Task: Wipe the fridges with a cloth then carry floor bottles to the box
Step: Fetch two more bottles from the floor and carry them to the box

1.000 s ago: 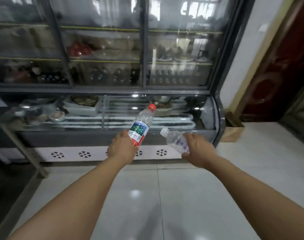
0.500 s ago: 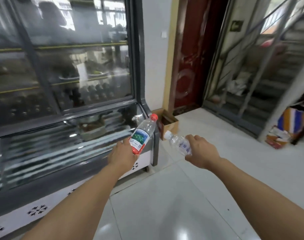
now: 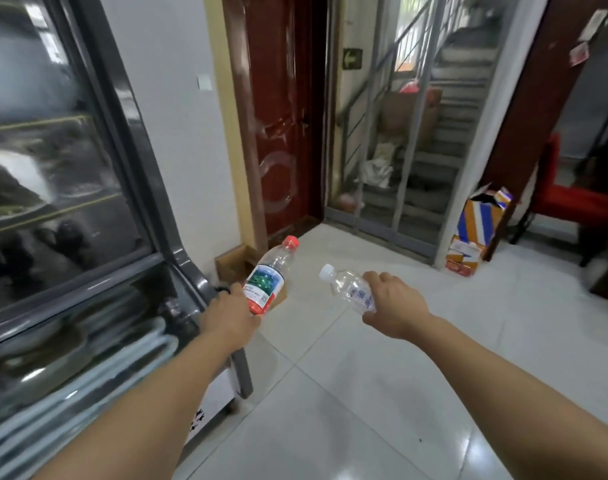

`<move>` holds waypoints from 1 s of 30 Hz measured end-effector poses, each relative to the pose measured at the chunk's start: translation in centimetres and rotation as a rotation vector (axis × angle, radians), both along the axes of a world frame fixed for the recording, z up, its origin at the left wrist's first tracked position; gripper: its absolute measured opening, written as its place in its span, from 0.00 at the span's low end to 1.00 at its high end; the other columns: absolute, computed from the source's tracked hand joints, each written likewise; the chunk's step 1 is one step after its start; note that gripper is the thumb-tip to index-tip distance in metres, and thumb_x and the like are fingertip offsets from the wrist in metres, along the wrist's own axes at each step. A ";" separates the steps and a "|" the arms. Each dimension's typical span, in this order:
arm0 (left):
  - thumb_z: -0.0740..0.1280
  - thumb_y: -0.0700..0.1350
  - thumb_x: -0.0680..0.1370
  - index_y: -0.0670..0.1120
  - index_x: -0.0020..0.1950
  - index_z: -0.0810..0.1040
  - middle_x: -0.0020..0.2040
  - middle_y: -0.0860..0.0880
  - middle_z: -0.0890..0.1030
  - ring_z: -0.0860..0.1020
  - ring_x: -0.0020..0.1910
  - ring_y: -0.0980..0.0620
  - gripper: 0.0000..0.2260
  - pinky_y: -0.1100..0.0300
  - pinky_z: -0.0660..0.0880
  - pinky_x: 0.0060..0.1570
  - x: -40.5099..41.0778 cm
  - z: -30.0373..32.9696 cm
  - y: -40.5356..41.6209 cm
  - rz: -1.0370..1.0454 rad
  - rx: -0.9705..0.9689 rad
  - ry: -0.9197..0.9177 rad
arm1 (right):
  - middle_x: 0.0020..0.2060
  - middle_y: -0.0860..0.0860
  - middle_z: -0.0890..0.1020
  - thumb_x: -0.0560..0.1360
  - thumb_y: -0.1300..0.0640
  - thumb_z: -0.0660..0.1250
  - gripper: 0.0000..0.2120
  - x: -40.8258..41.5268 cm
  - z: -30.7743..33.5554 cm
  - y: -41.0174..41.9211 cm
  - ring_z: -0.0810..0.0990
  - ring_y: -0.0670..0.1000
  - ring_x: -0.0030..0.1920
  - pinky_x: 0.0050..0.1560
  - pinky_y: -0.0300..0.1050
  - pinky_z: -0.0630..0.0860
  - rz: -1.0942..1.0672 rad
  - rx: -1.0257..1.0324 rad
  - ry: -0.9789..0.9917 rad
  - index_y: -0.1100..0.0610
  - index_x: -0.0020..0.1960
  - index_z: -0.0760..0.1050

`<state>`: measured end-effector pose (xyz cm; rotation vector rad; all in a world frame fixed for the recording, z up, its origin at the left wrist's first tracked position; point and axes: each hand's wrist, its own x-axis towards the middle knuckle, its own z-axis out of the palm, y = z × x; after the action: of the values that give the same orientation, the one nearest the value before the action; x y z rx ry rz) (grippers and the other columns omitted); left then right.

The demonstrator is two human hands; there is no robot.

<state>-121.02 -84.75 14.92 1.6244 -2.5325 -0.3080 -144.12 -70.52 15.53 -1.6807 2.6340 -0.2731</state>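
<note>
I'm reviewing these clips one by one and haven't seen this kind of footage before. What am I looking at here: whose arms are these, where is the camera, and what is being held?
There is no machine: a person wears one wide-angle camera on the head, looking forward and down, so both forearms reach into the picture. The left hand grips a red-capped bottle with a green label. The right hand grips a smaller white-capped bottle. On the left stands a glass-fronted fridge. Beyond the left-hand bottle a brown cardboard box sits on the tiled floor by a red door. A striped carton stands farther right.
</note>
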 end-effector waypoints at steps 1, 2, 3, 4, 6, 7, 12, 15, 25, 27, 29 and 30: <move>0.67 0.54 0.73 0.43 0.65 0.62 0.62 0.41 0.73 0.74 0.60 0.42 0.26 0.49 0.74 0.58 -1.7 -0.1 -1.3 -0.004 0.006 -0.002 | 0.56 0.53 0.73 0.70 0.49 0.67 0.27 -1.6 -0.2 -1.3 0.73 0.56 0.55 0.43 0.45 0.70 0.001 -0.001 0.000 0.53 0.66 0.62; 0.67 0.55 0.73 0.43 0.65 0.62 0.62 0.42 0.73 0.74 0.60 0.42 0.27 0.49 0.74 0.58 -3.5 -0.1 -2.6 -0.004 0.006 -0.008 | 0.56 0.53 0.73 0.70 0.49 0.67 0.27 -3.3 -0.4 -2.8 0.73 0.56 0.56 0.43 0.45 0.70 0.005 -0.003 0.003 0.53 0.66 0.62; 0.67 0.56 0.73 0.43 0.66 0.62 0.62 0.42 0.73 0.74 0.60 0.42 0.28 0.50 0.74 0.58 -5.4 -0.2 -3.9 0.000 0.000 -0.018 | 0.56 0.53 0.73 0.70 0.50 0.67 0.27 -5.1 -0.6 -4.3 0.73 0.56 0.56 0.43 0.45 0.70 0.014 -0.006 0.007 0.54 0.66 0.62; 0.67 0.57 0.73 0.43 0.66 0.62 0.62 0.42 0.73 0.74 0.60 0.43 0.28 0.50 0.74 0.57 -7.2 -0.3 -5.1 0.009 -0.008 -0.024 | 0.57 0.53 0.73 0.70 0.50 0.67 0.27 -7.1 -0.7 -5.9 0.73 0.56 0.56 0.43 0.45 0.70 0.026 -0.007 0.010 0.54 0.66 0.62; 0.67 0.58 0.72 0.43 0.65 0.63 0.61 0.43 0.74 0.75 0.59 0.43 0.29 0.50 0.75 0.57 -11.0 -0.3 -7.8 0.049 -0.008 -0.022 | 0.57 0.53 0.73 0.70 0.50 0.67 0.28 -11.1 -0.9 -9.2 0.72 0.56 0.57 0.44 0.46 0.70 0.050 -0.003 0.008 0.54 0.67 0.62; 0.67 0.59 0.72 0.44 0.65 0.64 0.61 0.43 0.74 0.75 0.59 0.43 0.29 0.50 0.74 0.57 -12.9 -0.3 -9.3 0.074 -0.001 -0.016 | 0.57 0.53 0.73 0.70 0.49 0.67 0.28 -13.2 -0.9 -11.0 0.72 0.56 0.57 0.45 0.46 0.71 0.065 0.000 0.005 0.54 0.67 0.62; 0.67 0.59 0.72 0.44 0.64 0.65 0.61 0.43 0.75 0.75 0.59 0.42 0.28 0.50 0.73 0.58 -21.3 -0.3 -15.8 0.175 0.034 0.058 | 0.57 0.53 0.74 0.71 0.49 0.67 0.27 -22.7 -0.6 -19.6 0.73 0.56 0.56 0.48 0.47 0.73 0.140 0.032 0.008 0.54 0.66 0.63; 0.67 0.56 0.72 0.44 0.64 0.63 0.62 0.42 0.74 0.74 0.60 0.42 0.27 0.51 0.74 0.58 -25.1 -0.4 -19.5 0.197 0.027 -0.002 | 0.57 0.52 0.74 0.71 0.48 0.67 0.26 -26.9 -0.5 -24.2 0.74 0.55 0.56 0.43 0.45 0.70 0.158 0.054 0.016 0.53 0.65 0.63; 0.68 0.56 0.71 0.46 0.63 0.65 0.60 0.43 0.75 0.76 0.58 0.44 0.26 0.53 0.73 0.54 -37.2 -3.1 -36.6 0.268 0.004 0.018 | 0.58 0.55 0.73 0.70 0.50 0.67 0.28 -38.8 -1.7 -42.6 0.73 0.57 0.58 0.53 0.49 0.74 0.257 0.054 -0.015 0.55 0.67 0.63; 0.68 0.56 0.71 0.46 0.61 0.67 0.59 0.44 0.76 0.76 0.57 0.44 0.24 0.54 0.73 0.54 -39.7 -3.6 -40.8 0.269 0.021 0.055 | 0.59 0.54 0.73 0.70 0.50 0.67 0.29 -41.2 -1.9 -46.6 0.73 0.56 0.59 0.53 0.49 0.73 0.259 0.056 -0.007 0.53 0.68 0.62; 0.67 0.58 0.72 0.46 0.61 0.66 0.59 0.44 0.76 0.76 0.57 0.44 0.24 0.53 0.74 0.54 -42.0 -4.0 -44.5 0.262 0.038 0.058 | 0.60 0.53 0.72 0.70 0.49 0.67 0.31 -43.6 -2.0 -50.2 0.72 0.56 0.60 0.54 0.50 0.73 0.263 0.053 0.009 0.52 0.70 0.61; 0.66 0.58 0.72 0.46 0.63 0.66 0.59 0.44 0.76 0.76 0.57 0.44 0.25 0.53 0.74 0.55 -43.1 -4.2 -46.2 0.264 0.044 0.050 | 0.61 0.53 0.72 0.70 0.49 0.67 0.31 -44.8 -2.0 -51.8 0.72 0.56 0.60 0.54 0.50 0.74 0.267 0.051 0.016 0.51 0.70 0.60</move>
<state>-164.11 -130.91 10.76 1.9135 -2.2546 -0.3725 -188.90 -122.36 13.56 -1.9936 2.3655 -0.1874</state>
